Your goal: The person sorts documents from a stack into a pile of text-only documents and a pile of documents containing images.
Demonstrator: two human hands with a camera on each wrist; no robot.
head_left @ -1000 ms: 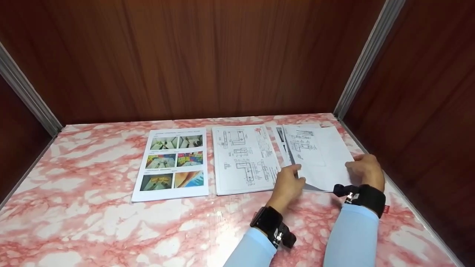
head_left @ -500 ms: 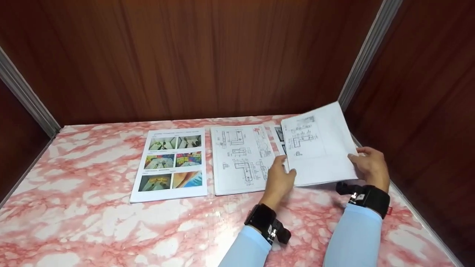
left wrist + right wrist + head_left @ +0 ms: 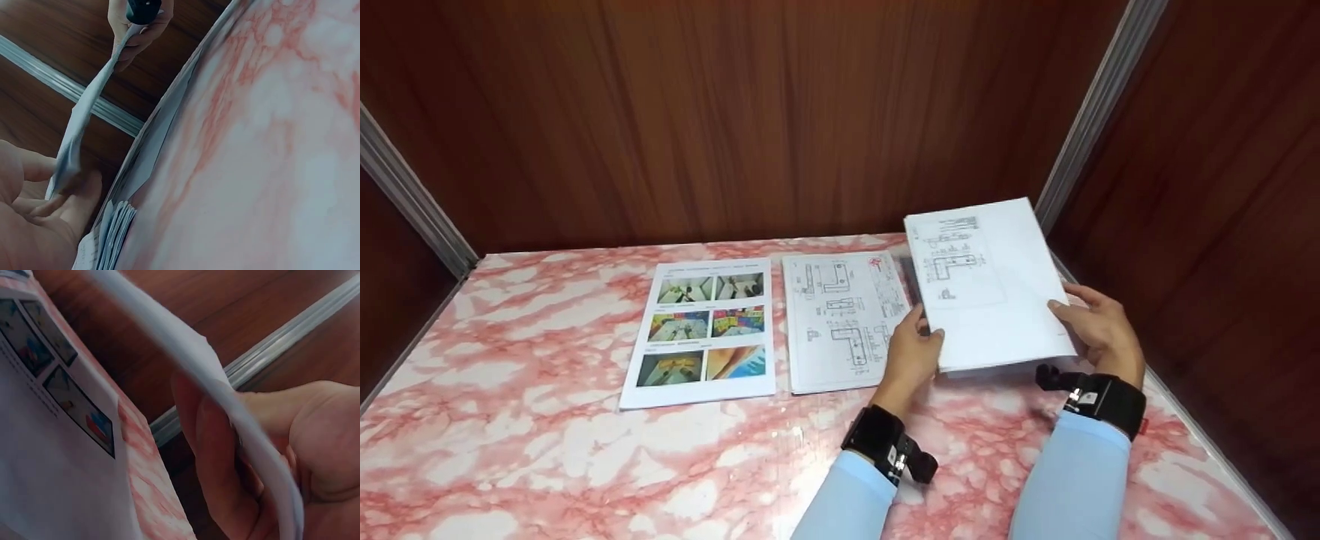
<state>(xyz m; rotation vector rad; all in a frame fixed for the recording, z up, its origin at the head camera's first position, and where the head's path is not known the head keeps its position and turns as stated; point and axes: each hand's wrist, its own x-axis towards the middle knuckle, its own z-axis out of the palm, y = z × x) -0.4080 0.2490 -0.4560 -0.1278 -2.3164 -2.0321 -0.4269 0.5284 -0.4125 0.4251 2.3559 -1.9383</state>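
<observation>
A thin stack of paper sheets [image 3: 997,300] is raised off the table and tilted up, an L-shaped part drawing on its front sheet. My left hand [image 3: 911,352] holds its lower left edge, the thumb in front. At the right edge, my right hand [image 3: 1102,330] pinches the stack between thumb and fingers; the right wrist view shows the sheets [image 3: 261,455] bending between them. Under the raised stack, a printed photo sheet [image 3: 50,455] lies on the table in the right wrist view. Just left of my left hand lies a pile of technical drawings [image 3: 840,322].
Farther left, another pile with a printed sheet of colour photos [image 3: 701,330] lies on the red-and-white marbled table [image 3: 585,465]. Brown wood-grain panels [image 3: 697,120] with metal corner strips [image 3: 1102,112] close off the back and sides.
The stack has been lifted from the table, squared up and shifted left and toward upright. The left hand moved slightly left with it. The sheets' far edge now stands higher.
</observation>
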